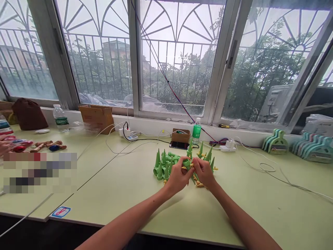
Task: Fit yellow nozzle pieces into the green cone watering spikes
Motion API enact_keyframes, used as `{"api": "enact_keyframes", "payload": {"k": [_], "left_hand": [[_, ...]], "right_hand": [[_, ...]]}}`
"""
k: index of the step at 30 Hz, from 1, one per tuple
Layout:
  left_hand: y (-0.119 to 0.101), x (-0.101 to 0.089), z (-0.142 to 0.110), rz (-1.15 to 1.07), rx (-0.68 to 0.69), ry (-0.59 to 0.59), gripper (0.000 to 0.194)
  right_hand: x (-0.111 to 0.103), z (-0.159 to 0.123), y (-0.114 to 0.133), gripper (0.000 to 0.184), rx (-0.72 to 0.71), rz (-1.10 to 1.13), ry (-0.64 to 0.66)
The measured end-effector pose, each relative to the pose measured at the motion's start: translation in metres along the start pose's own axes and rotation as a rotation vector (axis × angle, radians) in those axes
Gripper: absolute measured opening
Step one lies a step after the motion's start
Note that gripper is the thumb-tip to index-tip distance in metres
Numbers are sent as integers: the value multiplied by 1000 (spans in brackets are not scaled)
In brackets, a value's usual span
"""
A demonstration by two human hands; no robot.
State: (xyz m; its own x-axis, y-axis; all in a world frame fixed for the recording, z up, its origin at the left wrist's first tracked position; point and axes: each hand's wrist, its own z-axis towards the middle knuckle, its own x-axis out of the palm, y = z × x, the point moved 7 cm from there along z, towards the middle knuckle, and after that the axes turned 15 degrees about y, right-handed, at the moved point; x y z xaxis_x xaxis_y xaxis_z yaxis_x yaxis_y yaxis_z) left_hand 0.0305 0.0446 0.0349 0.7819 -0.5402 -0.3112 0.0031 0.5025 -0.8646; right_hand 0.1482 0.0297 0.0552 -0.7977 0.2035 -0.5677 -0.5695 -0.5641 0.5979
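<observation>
My left hand (179,176) is closed around a green plastic watering spike (186,162), its wide end showing above my fingers. Close against it, my right hand (204,172) pinches a small yellow valve piece (192,165) at the side of that spike. My fingers partly hide where the two parts meet. Around my hands are several more green cone-shaped spikes (159,171), some standing point up and some lying down. A few loose yellow pieces (199,184) lie just under my right hand.
Behind the pile stand a small cardboard box (180,136), a phone (179,145) and a water bottle (197,129). Cables and a power strip (228,148) run along the back. Green hangers (279,142) stand at right. At far left, a person's hand (3,146) is near wooden toys (41,146).
</observation>
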Motion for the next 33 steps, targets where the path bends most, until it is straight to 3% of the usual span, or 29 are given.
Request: {"api": "enact_keyframes", "payload": {"k": [10, 16, 23, 29, 33], "left_hand": [[-2, 1, 1, 42, 5, 20, 37], [-11, 0, -1, 107, 80, -7, 44], [-18, -2, -3, 232, 176, -46, 31], [-22, 3, -5, 397, 223, -15, 36], [-21, 5, -4, 417, 229, 4, 26]], "right_hand": [[3, -1, -3, 48, -5, -20, 7], [-4, -2, -7, 50, 21, 38, -49], [-12, -3, -12, 53, 41, 44, -139], [-10, -3, -18, 56, 57, 90, -130], [-9, -2, -15, 58, 28, 63, -121]]}}
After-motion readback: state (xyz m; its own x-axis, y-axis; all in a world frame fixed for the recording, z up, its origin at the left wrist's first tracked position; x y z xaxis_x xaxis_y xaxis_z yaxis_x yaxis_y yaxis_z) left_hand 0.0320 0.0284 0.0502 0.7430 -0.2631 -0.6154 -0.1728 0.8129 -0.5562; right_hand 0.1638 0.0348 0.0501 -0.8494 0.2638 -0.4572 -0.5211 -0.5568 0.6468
